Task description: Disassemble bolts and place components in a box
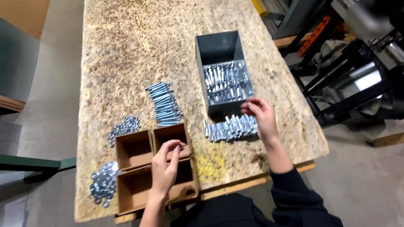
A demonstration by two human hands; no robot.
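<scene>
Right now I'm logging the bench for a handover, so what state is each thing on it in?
Cardboard divided box: open, compartments look empty.
Grey metal bin: open-topped, partly filled with shiny metal parts.
Row of sleeves: laid out on the table in front of the bin.
Bolts: lined side by side.
Nuts: loose heap.
Washers: loose heap.
Left hand: over the box, fingers on a divider.
Right hand: fingers spread, above the sleeves.

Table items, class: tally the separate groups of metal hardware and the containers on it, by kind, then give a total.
Bolt rows: 2, long bolts and short bolts
Nut piles: 1
Washer piles: 1
Metal bins: 1
Cardboard boxes: 1
Total: 6
</scene>
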